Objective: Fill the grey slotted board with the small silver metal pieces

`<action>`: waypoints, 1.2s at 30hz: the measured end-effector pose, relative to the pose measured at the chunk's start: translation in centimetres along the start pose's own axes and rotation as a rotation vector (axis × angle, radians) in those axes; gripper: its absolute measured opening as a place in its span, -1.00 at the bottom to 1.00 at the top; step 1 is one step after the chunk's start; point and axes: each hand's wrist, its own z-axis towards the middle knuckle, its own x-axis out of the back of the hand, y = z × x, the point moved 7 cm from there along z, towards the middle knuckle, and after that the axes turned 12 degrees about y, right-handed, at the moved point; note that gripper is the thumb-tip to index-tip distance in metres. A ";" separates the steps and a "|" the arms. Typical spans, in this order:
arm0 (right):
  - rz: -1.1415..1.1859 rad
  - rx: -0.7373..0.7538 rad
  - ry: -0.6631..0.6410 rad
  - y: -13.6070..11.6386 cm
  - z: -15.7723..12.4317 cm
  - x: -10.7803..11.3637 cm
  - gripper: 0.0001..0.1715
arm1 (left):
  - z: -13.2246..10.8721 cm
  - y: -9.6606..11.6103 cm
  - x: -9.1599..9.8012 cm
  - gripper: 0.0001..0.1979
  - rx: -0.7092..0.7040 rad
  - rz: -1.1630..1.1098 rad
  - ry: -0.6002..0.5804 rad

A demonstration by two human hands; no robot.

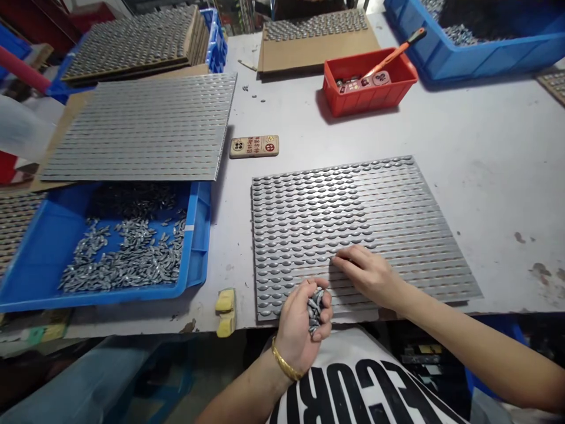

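Note:
My left hand [302, 324] is cupped, palm up, around a handful of small grey oval pieces [315, 309] at the front edge of a grey slotted board [415, 235]. Thumb and fingers of my right hand [368, 274] are pinched together at the board's surface, on a small grey oval piece that the fingertips mostly hide. Rows of the same pieces [304, 206] cover the left part of the board, with longer rows at the far side. Thin slots run across the bare right part.
Left stands a blue bin [200, 247] of loose grey pieces, with a slotted board [145, 126] across its back. Behind are a red box [371, 97] holding an orange-handled tool, another blue bin [494, 59] and stacked filled boards [132, 41]. A phone-like slab [254, 146] and yellow block [225, 312] lie nearby.

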 end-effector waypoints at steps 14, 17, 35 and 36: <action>0.386 -0.278 0.062 -1.6 1.2 2.3 -0.66 | -0.1 0.5 -0.7 -0.66 -0.086 0.108 -0.058; 0.416 -0.299 0.020 -2.5 1.4 2.3 -0.67 | 0.0 0.3 -1.0 -0.65 -0.090 0.112 -0.055; 0.028 0.128 -0.108 -5.5 0.1 2.6 -0.67 | 0.4 -1.5 -1.2 -0.55 -0.032 0.229 0.014; 0.040 0.111 -0.096 -5.3 0.0 2.7 -0.68 | 0.3 -1.5 -1.3 -0.56 -0.034 0.236 -0.005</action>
